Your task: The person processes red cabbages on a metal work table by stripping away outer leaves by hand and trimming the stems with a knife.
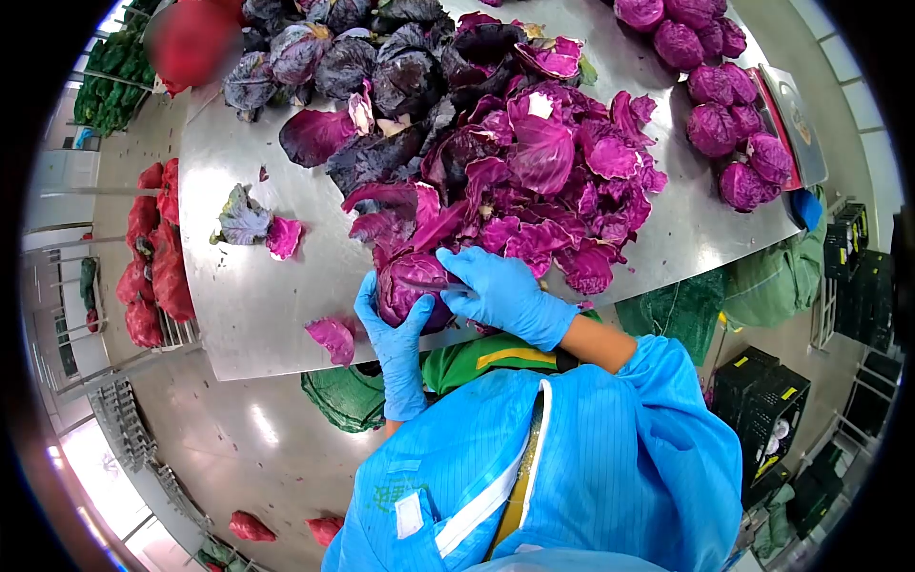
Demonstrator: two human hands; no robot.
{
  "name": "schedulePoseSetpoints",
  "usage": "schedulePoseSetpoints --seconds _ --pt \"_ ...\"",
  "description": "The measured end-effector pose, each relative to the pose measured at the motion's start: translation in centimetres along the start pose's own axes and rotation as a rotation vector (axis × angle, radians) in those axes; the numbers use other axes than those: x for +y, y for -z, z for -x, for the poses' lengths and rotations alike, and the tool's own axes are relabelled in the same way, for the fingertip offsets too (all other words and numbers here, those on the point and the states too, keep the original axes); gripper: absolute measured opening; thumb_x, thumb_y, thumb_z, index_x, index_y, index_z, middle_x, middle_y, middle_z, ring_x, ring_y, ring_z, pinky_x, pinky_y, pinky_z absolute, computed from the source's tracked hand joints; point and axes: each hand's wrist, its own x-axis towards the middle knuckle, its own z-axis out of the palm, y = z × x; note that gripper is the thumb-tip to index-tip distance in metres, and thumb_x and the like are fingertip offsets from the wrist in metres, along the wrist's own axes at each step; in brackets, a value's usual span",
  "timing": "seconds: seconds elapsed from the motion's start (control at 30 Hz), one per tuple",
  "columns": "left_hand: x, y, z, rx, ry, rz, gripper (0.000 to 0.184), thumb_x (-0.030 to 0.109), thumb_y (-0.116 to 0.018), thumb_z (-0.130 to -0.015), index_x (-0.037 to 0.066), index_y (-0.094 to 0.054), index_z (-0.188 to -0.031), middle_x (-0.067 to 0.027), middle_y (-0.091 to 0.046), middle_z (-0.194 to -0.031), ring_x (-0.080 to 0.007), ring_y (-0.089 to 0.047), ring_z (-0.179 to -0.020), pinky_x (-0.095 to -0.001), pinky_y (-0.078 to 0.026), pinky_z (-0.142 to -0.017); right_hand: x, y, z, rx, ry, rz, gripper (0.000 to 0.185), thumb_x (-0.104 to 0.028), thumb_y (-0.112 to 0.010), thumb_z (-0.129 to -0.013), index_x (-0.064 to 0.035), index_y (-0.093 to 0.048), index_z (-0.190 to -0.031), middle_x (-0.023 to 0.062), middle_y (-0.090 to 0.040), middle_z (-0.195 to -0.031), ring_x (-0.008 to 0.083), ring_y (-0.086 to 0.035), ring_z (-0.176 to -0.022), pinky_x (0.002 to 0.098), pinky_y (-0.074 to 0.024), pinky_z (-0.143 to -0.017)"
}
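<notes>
A red cabbage [398, 275] rests at the near edge of the metal table, in front of my body. My left hand [391, 336], in a blue glove, is wrapped round its left and near side with the thumb on top. Gloved in blue too, my right hand [505, 297] is closed at the cabbage's right side. From its fingers a narrow dark blade, seemingly a small knife [431, 285], lies across the cabbage; its handle is hidden. Beyond both hands spreads a heap of loose purple cabbage leaves [543, 153].
Untrimmed dark cabbages [405, 71] lie at the far left of the metal table [243, 315]. Peeled cabbages [710, 119] are grouped at the right, beside a scale [793, 124]. Red net sacks [152, 262] stand left, black crates [760, 405] right. A loose leaf [332, 340] lies near my left hand.
</notes>
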Motion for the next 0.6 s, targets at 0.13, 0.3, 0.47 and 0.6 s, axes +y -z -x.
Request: schedulePoseSetpoints --seconds 0.13,0.3,0.47,0.6 --pt "-1.1 0.1 0.1 0.045 0.010 0.085 0.093 0.023 -0.092 -0.059 0.002 -0.038 -0.132 -0.0129 -0.044 -0.129 -0.0242 -0.046 -0.119 -0.0378 -0.036 -0.108 1.7 -0.8 0.8 0.118 0.078 0.212 0.034 -0.032 -0.068 -0.080 -0.0114 -0.062 -0.107 0.0088 -0.058 -0.085 0.0252 -0.063 -0.069 0.0362 -0.0516 -0.055" --pt "-0.9 0.4 0.4 0.051 0.043 0.146 0.095 0.025 -0.092 -0.058 0.002 -0.038 -0.133 -0.0126 -0.043 -0.130 -0.0245 -0.046 -0.119 -0.0386 -0.035 -0.108 6.5 1.1 0.0 0.197 -0.101 0.450 0.016 -0.024 -0.066 -0.080 -0.0101 -0.061 -0.086 0.0121 -0.057 -0.080 0.0259 -0.062 -0.068 0.0393 -0.0498 -0.051" --pt "-0.5 1.1 0.6 0.009 0.001 -0.053 0.096 0.024 -0.091 -0.060 0.000 -0.036 -0.136 -0.0140 -0.041 -0.131 -0.0265 -0.042 -0.122 -0.0395 -0.033 -0.108 1.9 2.6 -0.8 0.252 0.152 -0.044 0.046 -0.039 -0.071 -0.081 -0.0093 -0.063 -0.114 0.0148 -0.060 -0.088 0.0309 -0.062 -0.080 0.0397 -0.0524 -0.070" --pt "-0.5 1.3 0.4 -0.046 -0.075 -0.120 0.096 0.023 -0.088 -0.063 0.000 -0.035 -0.139 -0.0152 -0.041 -0.136 -0.0273 -0.041 -0.125 -0.0409 -0.031 -0.109 0.4 0.5 -3.4 -0.143 0.015 -0.408 0.055 -0.047 -0.069 -0.078 -0.0030 -0.065 -0.111 0.0178 -0.061 -0.097 0.0332 -0.060 -0.094 0.0395 -0.0482 -0.083"
